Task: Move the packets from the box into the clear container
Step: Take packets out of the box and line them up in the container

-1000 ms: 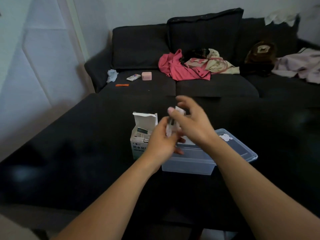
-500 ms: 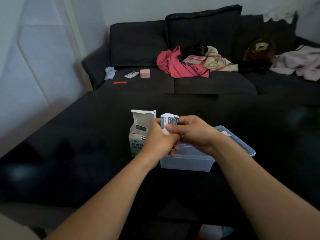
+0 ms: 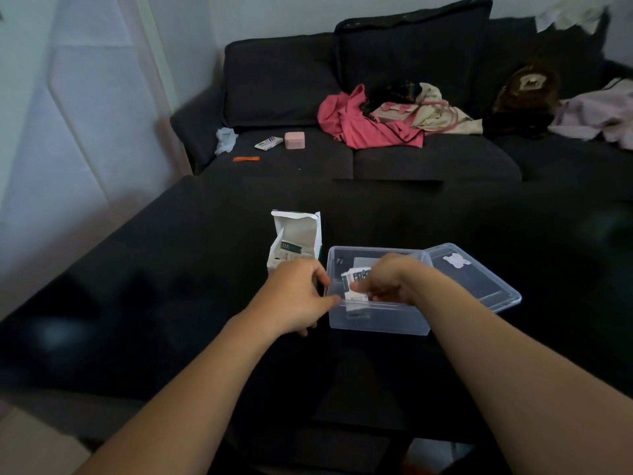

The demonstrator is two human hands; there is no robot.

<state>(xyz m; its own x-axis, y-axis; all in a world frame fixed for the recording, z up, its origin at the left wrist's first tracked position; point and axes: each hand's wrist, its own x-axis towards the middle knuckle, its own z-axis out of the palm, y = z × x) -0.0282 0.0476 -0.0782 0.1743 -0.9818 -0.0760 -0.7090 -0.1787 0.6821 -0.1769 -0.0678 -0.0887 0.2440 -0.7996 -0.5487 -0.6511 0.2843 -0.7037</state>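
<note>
— Clear plastic container [image 3: 378, 320] at frame centre: the right hand [image 3: 387, 281] is down inside it, fingers pinching a white, dark-printed stack of packets [image 3: 356, 284].
— And the left hand [image 3: 301, 296]?
— Curled on the container's near-left rim, steadying it. More packets remain in the white cardboard box [image 3: 294, 245] just left.
— Best to lower the stack flat before releasing it.

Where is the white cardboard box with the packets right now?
In the head view the white box stands open on the dark table, just left of the clear container and behind the left hand.
</note>
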